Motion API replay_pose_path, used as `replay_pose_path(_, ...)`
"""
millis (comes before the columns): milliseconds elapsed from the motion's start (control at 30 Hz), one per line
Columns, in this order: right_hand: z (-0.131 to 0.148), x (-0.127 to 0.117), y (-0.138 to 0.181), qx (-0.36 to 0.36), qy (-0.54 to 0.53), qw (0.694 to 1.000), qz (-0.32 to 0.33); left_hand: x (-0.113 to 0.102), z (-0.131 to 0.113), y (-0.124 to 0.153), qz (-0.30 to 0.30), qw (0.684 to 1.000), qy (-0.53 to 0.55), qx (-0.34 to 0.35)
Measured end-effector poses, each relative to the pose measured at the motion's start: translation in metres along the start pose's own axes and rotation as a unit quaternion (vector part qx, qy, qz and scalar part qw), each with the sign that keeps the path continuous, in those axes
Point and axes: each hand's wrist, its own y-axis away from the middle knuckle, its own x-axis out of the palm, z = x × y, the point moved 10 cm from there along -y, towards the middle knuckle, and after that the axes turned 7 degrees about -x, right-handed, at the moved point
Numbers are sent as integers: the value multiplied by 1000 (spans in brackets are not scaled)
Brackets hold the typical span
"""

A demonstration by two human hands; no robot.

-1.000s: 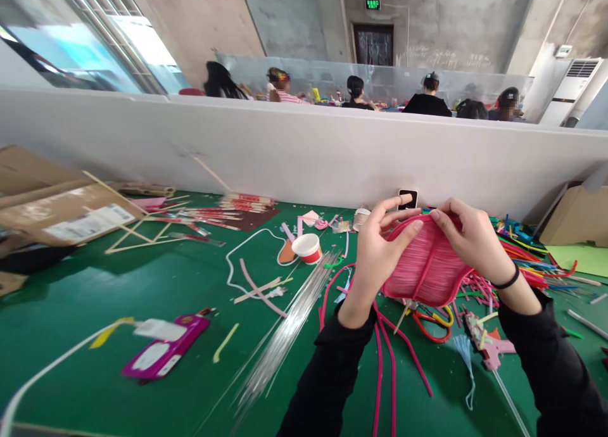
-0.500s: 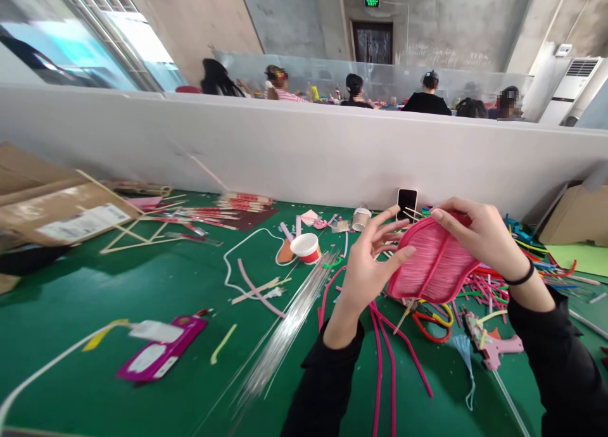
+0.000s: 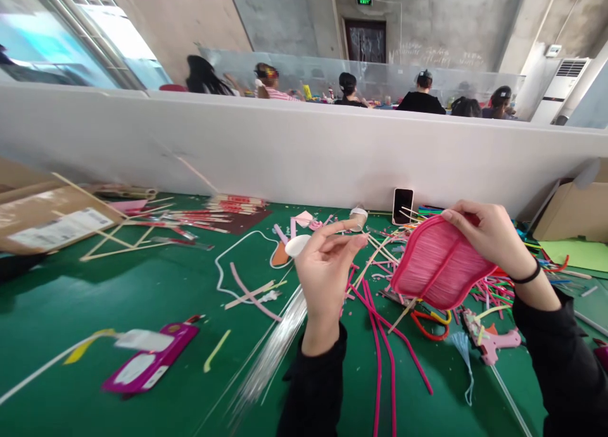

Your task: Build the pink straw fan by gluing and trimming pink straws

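Note:
My right hand [image 3: 489, 234] grips the upper edge of a pink panel [image 3: 439, 263], wing-shaped, with a fuzzy pipe-cleaner rim, a rib down its middle and fine strands across it. A thin wooden stick [image 3: 403, 315] shows below its lower edge. My left hand [image 3: 325, 272] is raised to the left, apart from the panel. Its thumb and fingertips come together in a pinch; whatever may be between them is too small to make out. Long pink pipe cleaners [image 3: 380, 354] lie below the hands. Red-and-yellow-handled scissors [image 3: 430, 326] are partly hidden under the panel.
A pink glue gun [image 3: 496, 343] and a blue tassel [image 3: 463, 361] lie at right. Left of my hand are clear thin rods [image 3: 273, 342], a paper cup [image 3: 296, 246] and a purple packet [image 3: 152, 361]. A phone [image 3: 403, 206] leans on the white partition [image 3: 285, 149].
My left hand has moved left, away from the pink panel, and its spread fingers have drawn into a pinch. The panel has shifted slightly right, still in my right hand.

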Motion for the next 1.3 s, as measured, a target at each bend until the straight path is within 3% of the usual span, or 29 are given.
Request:
replay_pose_path(33, -4, -5, 2, 11, -1, 1000, -18, 6, 4, -2, 34, 999, -15, -9)
replay_pose_path(100, -14, -15, 11, 41, -5, 997, -63, 31, 15, -1, 157, 985, -58, -31)
replay_pose_path(200, -32, -26, 33, 104, -16, 984, -143, 71, 32, 21, 361, 921, -140, -50)
replay_pose_path(267, -42, -28, 53, 145, -22, 969, -197, 82, 41, 32, 411, 893, -178, -52)
replay_pose_path(433, -56, -18, 92, 200, -48, 942, -266, 89, 42, 33, 366, 918, -134, -72)
replay_pose_path(667, -72, 8, 108, 238, -93, 935, -247, 91, 45, 31, 330, 937, -33, -109)
replay_pose_path(933, -72, 33, 111, 257, -90, 939, -208, 89, 64, 23, 319, 936, -76, -132)
replay_pose_path(1300, -82, 40, 116, 278, -88, 940, -179, 92, 71, 27, 346, 922, -147, -94)
